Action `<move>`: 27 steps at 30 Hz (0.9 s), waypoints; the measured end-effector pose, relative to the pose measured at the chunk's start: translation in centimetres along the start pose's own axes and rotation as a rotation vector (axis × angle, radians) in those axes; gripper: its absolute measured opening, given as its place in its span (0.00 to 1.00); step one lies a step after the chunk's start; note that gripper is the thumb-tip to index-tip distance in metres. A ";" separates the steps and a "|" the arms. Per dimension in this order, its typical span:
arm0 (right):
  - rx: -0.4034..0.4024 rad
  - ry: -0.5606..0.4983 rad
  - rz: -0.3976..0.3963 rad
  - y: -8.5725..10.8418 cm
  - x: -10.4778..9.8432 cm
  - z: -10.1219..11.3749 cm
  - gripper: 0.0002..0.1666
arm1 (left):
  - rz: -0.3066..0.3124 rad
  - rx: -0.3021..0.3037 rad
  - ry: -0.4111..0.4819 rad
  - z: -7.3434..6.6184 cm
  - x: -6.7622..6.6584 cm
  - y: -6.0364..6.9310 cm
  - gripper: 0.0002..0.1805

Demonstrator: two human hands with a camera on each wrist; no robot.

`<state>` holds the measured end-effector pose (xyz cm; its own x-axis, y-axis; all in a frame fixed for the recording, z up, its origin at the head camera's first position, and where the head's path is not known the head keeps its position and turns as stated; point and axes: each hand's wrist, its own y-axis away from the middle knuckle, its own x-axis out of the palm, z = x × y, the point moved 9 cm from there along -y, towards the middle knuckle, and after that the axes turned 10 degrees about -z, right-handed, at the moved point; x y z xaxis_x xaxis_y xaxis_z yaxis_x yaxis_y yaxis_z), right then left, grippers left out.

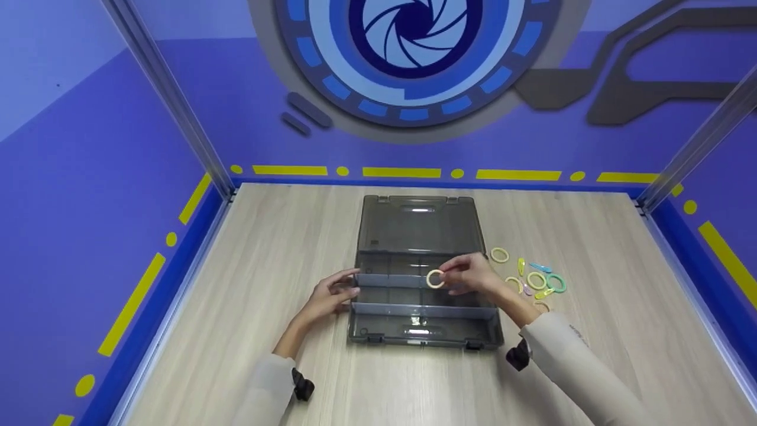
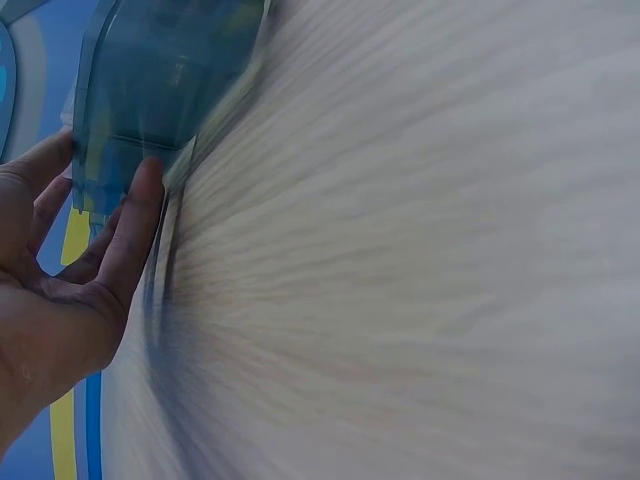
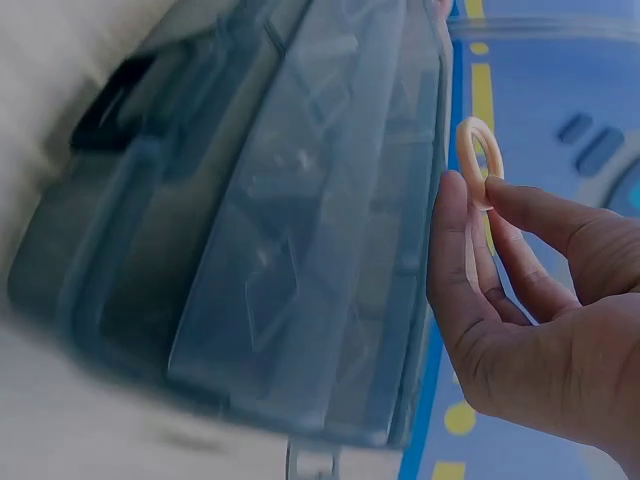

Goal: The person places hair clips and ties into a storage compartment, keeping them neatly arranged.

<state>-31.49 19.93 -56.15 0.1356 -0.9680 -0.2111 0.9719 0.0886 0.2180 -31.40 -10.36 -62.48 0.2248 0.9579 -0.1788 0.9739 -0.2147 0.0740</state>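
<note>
An open, dark see-through box (image 1: 455,335) with divided rows lies on the table, its lid (image 1: 419,225) laid back on the far side. My right hand (image 1: 473,276) pinches a pale yellow ring (image 1: 434,286) between thumb and fingers above the box's middle rows. In the right wrist view the ring (image 3: 466,150) stands upright at the fingertips of the hand (image 3: 550,330). My left hand (image 1: 322,302) touches the box's left side with fingers spread; in the left wrist view its fingertips meet the wall of the box (image 2: 170,80).
Right of the box lie several loose rings and clips: a yellow ring (image 1: 500,255), a green ring (image 1: 556,290), a blue clip (image 1: 540,268) and a yellow clip (image 1: 521,266) among them. Blue panels with metal posts (image 1: 171,100) bound the table's back and sides.
</note>
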 end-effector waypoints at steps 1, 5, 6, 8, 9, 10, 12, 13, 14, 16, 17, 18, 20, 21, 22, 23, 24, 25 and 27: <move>-0.004 0.000 0.005 -0.1 0.4 0.0 0.14 | 0.000 0.002 0.002 0.0 0.1 0.0 0.30; -0.010 0.013 0.018 -0.2 2.0 0.2 0.12 | 0.003 0.014 -0.011 -0.2 0.2 -0.1 0.30; -0.008 0.016 0.016 -0.2 2.4 0.2 0.11 | 0.003 0.015 -0.018 -0.2 0.2 -0.1 0.30; -0.006 0.014 0.008 -0.3 3.1 0.3 0.11 | -0.001 0.018 -0.033 -0.2 0.1 0.0 0.30; -0.008 0.014 0.007 -0.4 3.5 0.3 0.10 | -0.005 0.021 -0.040 -0.3 0.0 0.1 0.30; -0.011 0.018 0.003 -0.5 3.9 0.3 0.10 | -0.011 0.023 -0.046 -0.3 -0.1 0.1 0.30; -0.019 0.022 0.001 -0.6 4.7 0.3 0.09 | -0.022 0.022 -0.046 -0.3 -0.3 0.2 0.29; -0.025 0.029 0.004 -0.7 5.2 0.2 0.09 | -0.029 0.020 -0.047 -0.3 -0.5 0.3 0.29; -0.027 0.036 0.008 -0.7 5.7 0.1 0.08 | -0.035 0.016 -0.046 -0.2 -0.6 0.4 0.29; -0.027 0.063 0.004 -0.8 6.4 0.0 0.07 | -0.039 0.009 -0.043 0.0 -0.6 0.4 0.29; -0.028 0.074 -0.001 -0.8 6.6 -0.1 0.07 | -0.038 0.007 -0.039 0.0 -0.6 0.4 0.29; -0.027 0.087 -0.010 -0.8 6.8 -0.1 0.07 | -0.036 0.006 -0.040 0.0 -0.6 0.4 0.29; -0.029 0.106 -0.028 -0.8 7.1 -0.1 0.06 | -0.029 0.005 -0.030 0.1 -0.4 0.2 0.29; -0.032 0.118 -0.036 -0.8 7.2 -0.1 0.05 | -0.026 0.002 -0.024 0.0 -0.3 0.2 0.29; -0.039 0.129 -0.040 -0.8 7.4 0.0 0.05 | -0.024 0.001 -0.023 0.0 -0.2 0.1 0.29; -0.047 0.138 -0.043 -0.8 7.6 0.0 0.05 | -0.023 0.005 -0.021 0.0 -0.2 0.1 0.29; -0.055 0.145 -0.042 -0.8 7.9 0.1 0.05 | -0.023 0.007 -0.022 -0.1 -0.2 0.1 0.29; -0.074 0.158 -0.042 -0.8 8.1 0.2 0.05 | -0.025 0.012 -0.024 -0.1 -0.2 0.1 0.29; -0.106 0.185 -0.041 -0.7 8.7 0.5 0.05 | -0.028 0.020 -0.030 -0.1 -0.2 0.1 0.29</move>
<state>-31.12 11.36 -57.71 0.1195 -0.9127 -0.3908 0.9907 0.0840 0.1069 -31.36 -10.52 -62.31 0.1980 0.9575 -0.2097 0.9802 -0.1920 0.0486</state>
